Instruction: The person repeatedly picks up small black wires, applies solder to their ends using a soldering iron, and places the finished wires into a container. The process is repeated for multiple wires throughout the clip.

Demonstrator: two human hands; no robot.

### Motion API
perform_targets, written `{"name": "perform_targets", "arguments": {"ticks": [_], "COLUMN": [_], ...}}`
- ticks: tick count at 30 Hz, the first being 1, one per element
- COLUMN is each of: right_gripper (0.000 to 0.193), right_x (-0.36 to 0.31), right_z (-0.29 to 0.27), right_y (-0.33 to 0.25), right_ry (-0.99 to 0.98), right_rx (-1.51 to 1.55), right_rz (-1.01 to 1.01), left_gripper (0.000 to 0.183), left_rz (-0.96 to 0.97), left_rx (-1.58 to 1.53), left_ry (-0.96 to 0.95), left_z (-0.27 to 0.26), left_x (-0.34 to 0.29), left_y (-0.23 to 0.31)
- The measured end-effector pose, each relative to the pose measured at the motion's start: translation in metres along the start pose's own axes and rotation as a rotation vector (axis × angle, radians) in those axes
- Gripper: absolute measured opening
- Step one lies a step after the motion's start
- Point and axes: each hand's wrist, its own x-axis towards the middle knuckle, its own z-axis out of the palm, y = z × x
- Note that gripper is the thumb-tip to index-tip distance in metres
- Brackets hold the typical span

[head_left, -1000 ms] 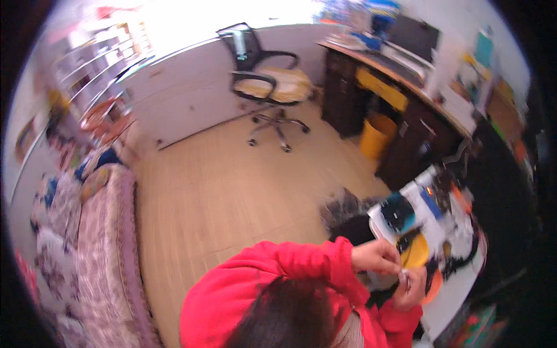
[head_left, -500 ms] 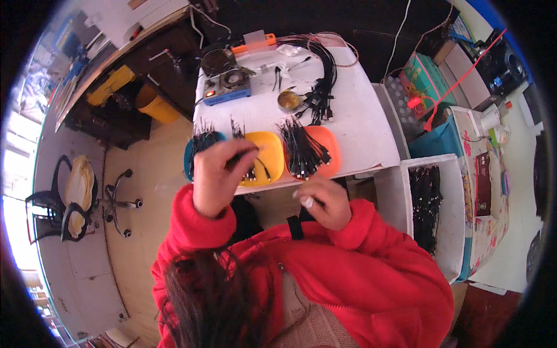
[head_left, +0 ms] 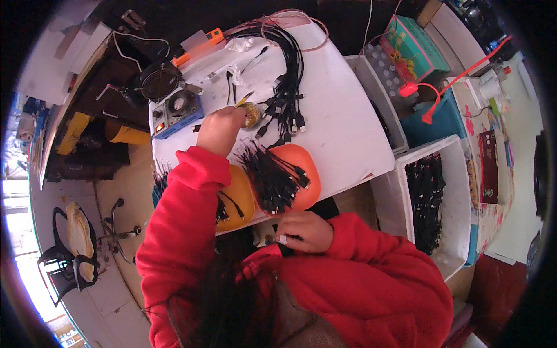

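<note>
My left hand [head_left: 222, 131] reaches across the white table to a round tin [head_left: 252, 116] with amber contents. Its fingers are closed at the tin's rim; whatever they hold is hidden. A slim yellow-tipped tool [head_left: 245, 98] shows just beyond the fingertips. My right hand [head_left: 309, 232], with white wrapping on one finger, is curled in front of the table edge; I cannot make out anything in it. Between my arms, short black cables [head_left: 271, 182] are heaped on an orange tray [head_left: 310, 168], and more cables lie in a yellow tray [head_left: 243, 191] partly behind my left sleeve.
Left of the tin stands a blue device [head_left: 178, 113] with a lit switch, beside a dark round fan [head_left: 159, 82]. Long black cables [head_left: 290, 64] run along the table's far side. At right, a white foam box [head_left: 458, 174] holds many black cables.
My left hand has gone from above the yellow tray forward to the tin. My right hand has drawn slightly closer to my body. The whole view has turned and shifted.
</note>
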Motion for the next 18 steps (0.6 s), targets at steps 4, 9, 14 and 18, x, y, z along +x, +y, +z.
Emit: {"name": "perform_targets", "arguments": {"ticks": [4, 9, 14, 18], "right_gripper": [0.008, 0.010, 0.009, 0.006], "right_x": [0.000, 0.000, -0.001, -0.001], "right_z": [-0.005, -0.005, -0.002, -0.002], "right_y": [0.005, 0.012, 0.013, 0.009], "right_ry": [-0.042, -0.013, 0.002, 0.017], "right_rx": [0.052, 0.068, 0.048, 0.050], "right_rz": [-0.041, -0.054, -0.052, -0.025], "left_gripper": [0.006, 0.006, 0.007, 0.010], "left_rz": [0.014, 0.025, -0.026, -0.031], "left_rx": [-0.003, 0.029, -0.004, -0.101], "left_ry": [0.002, -0.059, -0.034, 0.136], "left_z": [0.010, 0.024, 0.023, -0.002], "left_x": [0.009, 0.014, 0.016, 0.012], "left_y": [-0.005, -0.008, -0.006, -0.002]}}
